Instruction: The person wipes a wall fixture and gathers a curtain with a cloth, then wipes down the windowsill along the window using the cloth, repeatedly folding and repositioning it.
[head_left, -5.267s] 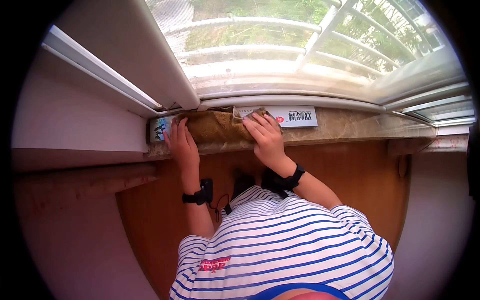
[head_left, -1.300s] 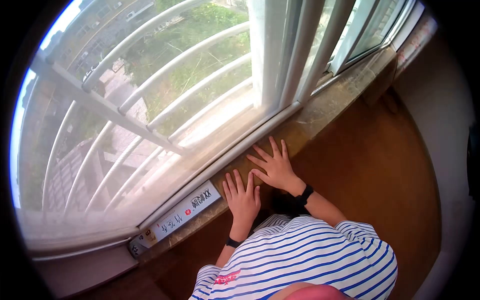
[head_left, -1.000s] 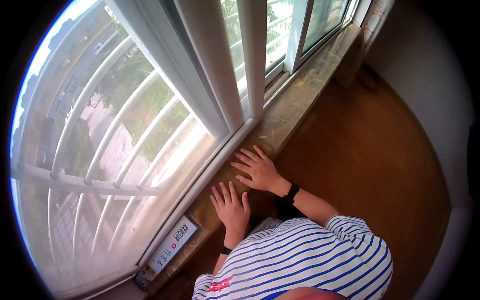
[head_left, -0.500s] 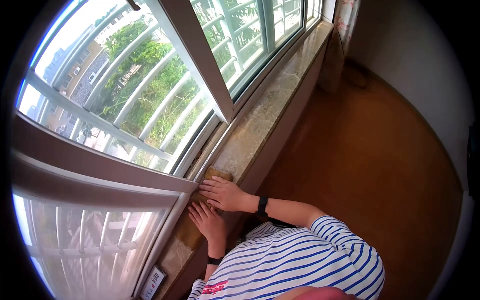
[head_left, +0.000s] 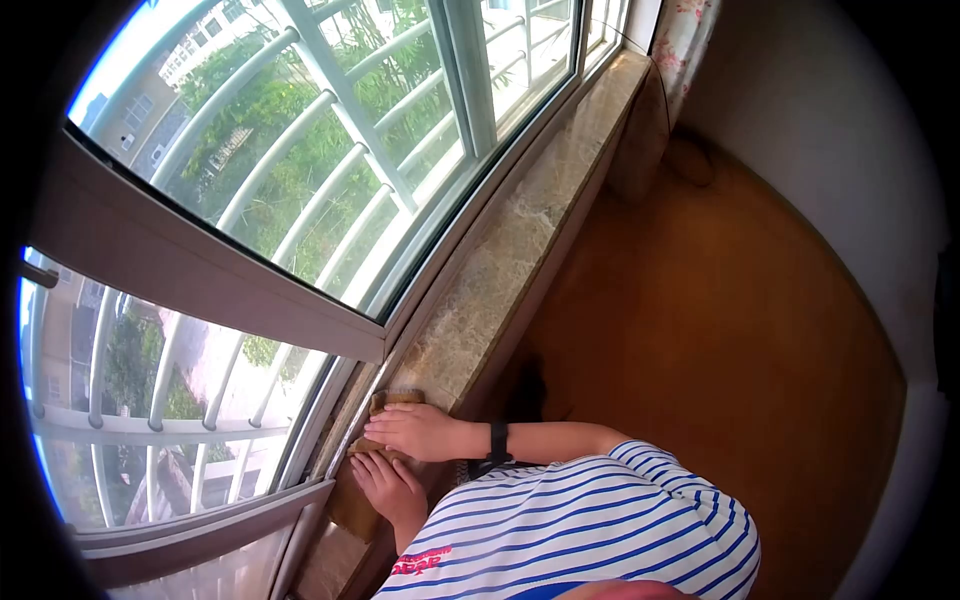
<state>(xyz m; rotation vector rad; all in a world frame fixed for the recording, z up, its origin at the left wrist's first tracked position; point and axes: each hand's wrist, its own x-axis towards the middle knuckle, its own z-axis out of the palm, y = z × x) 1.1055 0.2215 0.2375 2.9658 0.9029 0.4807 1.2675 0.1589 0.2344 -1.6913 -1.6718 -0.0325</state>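
Note:
A brown cloth (head_left: 353,508) lies spread along the marble windowsill (head_left: 490,285), against the window track. My left hand (head_left: 388,488) lies on the cloth, its fingers stretched toward the track. Just above it, my right hand (head_left: 415,432) rests flat on the far part of the cloth, fingers extended and close together. Both palms face down, and much of the cloth is hidden under them. A black band (head_left: 499,441) circles my right wrist.
Window panes with a frame (head_left: 230,270) stand left of the sill, with curved white bars outside. A floral curtain (head_left: 683,45) hangs at the sill's far end. A thin cable loop (head_left: 690,163) lies on the brown floor (head_left: 690,330) near the wall.
The cloth and both hands have moved along the sill toward the curtain end, past the window frame. The white box with dark lettering has dropped out of view, and the view has turned.

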